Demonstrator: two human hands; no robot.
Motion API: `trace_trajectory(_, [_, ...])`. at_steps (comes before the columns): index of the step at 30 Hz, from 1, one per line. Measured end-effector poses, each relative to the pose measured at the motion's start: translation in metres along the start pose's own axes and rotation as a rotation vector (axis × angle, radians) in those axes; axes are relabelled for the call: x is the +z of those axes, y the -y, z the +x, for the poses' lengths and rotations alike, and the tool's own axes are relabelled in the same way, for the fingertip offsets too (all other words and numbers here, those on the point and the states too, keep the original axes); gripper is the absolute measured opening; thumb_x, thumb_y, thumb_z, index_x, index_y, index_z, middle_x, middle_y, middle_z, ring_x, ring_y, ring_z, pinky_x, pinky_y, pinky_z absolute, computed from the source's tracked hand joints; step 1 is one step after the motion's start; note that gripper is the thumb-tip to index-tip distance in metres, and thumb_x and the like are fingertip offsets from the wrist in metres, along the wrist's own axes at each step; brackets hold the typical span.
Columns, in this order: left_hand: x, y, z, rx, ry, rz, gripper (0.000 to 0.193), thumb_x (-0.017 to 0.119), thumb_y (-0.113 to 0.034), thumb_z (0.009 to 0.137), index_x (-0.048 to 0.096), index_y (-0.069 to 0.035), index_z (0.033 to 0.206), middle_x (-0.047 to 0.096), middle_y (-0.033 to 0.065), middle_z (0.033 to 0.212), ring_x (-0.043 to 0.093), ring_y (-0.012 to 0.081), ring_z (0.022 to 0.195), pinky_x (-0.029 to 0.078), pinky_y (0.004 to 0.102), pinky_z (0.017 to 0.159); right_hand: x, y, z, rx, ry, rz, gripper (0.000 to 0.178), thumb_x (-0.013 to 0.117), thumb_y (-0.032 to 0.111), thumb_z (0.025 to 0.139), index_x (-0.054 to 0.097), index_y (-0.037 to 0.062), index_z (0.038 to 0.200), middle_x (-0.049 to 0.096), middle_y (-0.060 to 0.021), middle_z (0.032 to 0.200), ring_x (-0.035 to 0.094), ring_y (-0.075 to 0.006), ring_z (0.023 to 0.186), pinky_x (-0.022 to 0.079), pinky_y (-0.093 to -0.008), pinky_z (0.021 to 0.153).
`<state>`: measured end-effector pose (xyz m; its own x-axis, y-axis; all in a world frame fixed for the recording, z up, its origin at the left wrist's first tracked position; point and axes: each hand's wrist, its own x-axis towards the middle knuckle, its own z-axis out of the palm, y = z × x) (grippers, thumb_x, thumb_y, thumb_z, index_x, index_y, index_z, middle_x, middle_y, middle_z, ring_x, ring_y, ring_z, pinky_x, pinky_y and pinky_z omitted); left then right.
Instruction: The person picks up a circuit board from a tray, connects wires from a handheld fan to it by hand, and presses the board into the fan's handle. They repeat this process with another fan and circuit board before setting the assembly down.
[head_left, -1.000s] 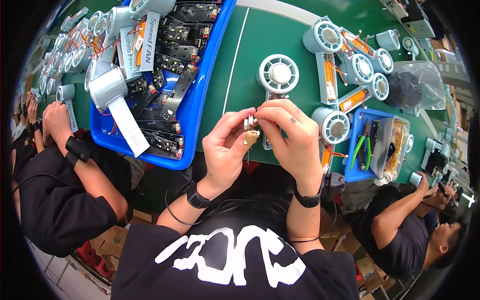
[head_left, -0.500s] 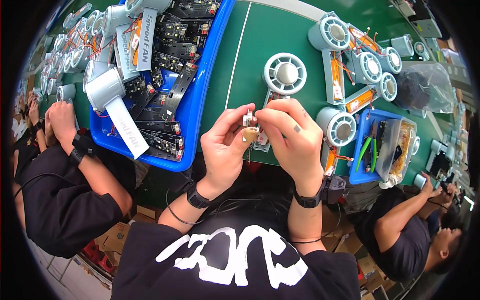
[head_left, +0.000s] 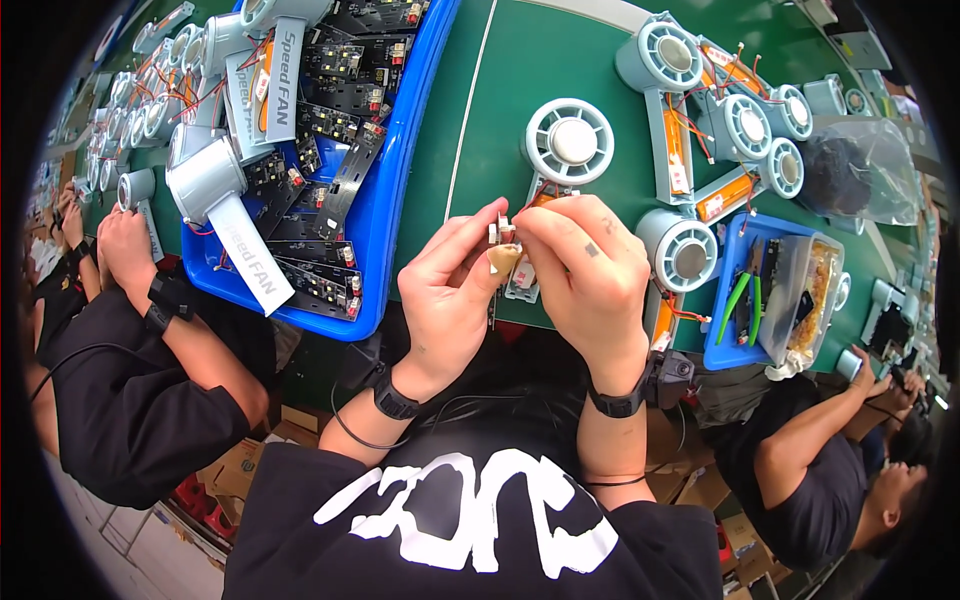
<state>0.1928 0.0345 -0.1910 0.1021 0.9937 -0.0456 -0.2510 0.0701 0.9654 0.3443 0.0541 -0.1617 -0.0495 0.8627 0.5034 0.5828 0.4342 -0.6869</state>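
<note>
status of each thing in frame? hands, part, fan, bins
left hand: pinching the small part
right hand: pinching the small part from the other side
small part: held above the table edge
round white fan: flat on green table
large blue bin: holding black circuit boards
small blue bin: holds green-handled tools

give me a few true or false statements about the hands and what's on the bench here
1. Both hands pinch one small part between their fingertips. True: the left hand and right hand meet on a small white and tan part.
2. The blue tray with black circuit boards lies to the person's right. False: that blue tray is on the left; a smaller blue bin sits right.
3. A round white fan housing lies beyond the hands. True: the fan housing rests on the green bench.
4. The person's wrists are bare. False: each wears a black wristband.
</note>
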Motion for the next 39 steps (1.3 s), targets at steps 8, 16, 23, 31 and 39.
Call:
trace_trajectory(8, [0.014, -0.008, 0.001, -0.015, -0.122, -0.064, 0.037, 0.07, -0.015, 0.096, 0.062, 0.007, 0.125, 0.068, 0.009, 0.1, 0.06, 0.0118, 0.078, 0.05, 0.0247, 0.069, -0.003, -0.003, -0.002, -0.019, 0.049, -0.03, 0.022, 0.076, -0.006, 0.075, 0.069, 0.0023, 0.094, 0.066, -0.0091, 0.084, 0.067, -0.0248, 0.072, 0.053, -0.0323, 0.059])
trace_trajectory(16, [0.002, -0.006, -0.003, -0.047, -0.047, -0.046, 0.033, 0.072, -0.013, 0.095, 0.064, 0.003, 0.123, 0.07, 0.009, 0.106, 0.066, 0.0107, 0.09, 0.055, 0.022, 0.076, -0.003, 0.002, -0.005, 0.008, 0.03, -0.035, 0.022, 0.075, -0.008, 0.076, 0.069, 0.0011, 0.095, 0.065, -0.0095, 0.083, 0.065, -0.0252, 0.07, 0.052, -0.0336, 0.057])
trace_trajectory(23, [-0.001, -0.006, -0.001, 0.02, -0.04, 0.086, 0.027, 0.069, -0.009, 0.096, 0.067, 0.004, 0.12, 0.071, 0.0089, 0.104, 0.066, 0.01, 0.088, 0.053, 0.0222, 0.076, 0.0, 0.005, -0.006, 0.012, 0.052, -0.086, 0.02, 0.076, -0.005, 0.076, 0.069, 0.0011, 0.094, 0.066, -0.009, 0.081, 0.066, -0.0245, 0.068, 0.052, -0.0325, 0.057])
trace_trajectory(31, [-0.02, -0.014, 0.0, -0.005, 0.08, 0.227, 0.023, 0.067, -0.007, 0.096, 0.069, 0.003, 0.116, 0.071, 0.0111, 0.102, 0.066, 0.0109, 0.087, 0.052, 0.0223, 0.072, -0.002, 0.0, -0.008, -0.022, 0.052, 0.006, 0.023, 0.083, 0.0, 0.071, 0.071, 0.0036, 0.09, 0.067, -0.0086, 0.074, 0.067, -0.0233, 0.063, 0.051, -0.0292, 0.056])
trace_trajectory(39, [-0.032, -0.013, 0.005, -0.017, 0.178, 0.083, 0.014, 0.066, -0.003, 0.096, 0.068, 0.005, 0.107, 0.069, 0.0094, 0.097, 0.064, 0.01, 0.083, 0.049, 0.0207, 0.068, -0.001, -0.007, -0.004, -0.014, 0.158, 0.134, 0.028, 0.084, 0.0, 0.068, 0.075, 0.0015, 0.095, 0.07, -0.0105, 0.075, 0.07, -0.0216, 0.067, 0.054, -0.028, 0.058])
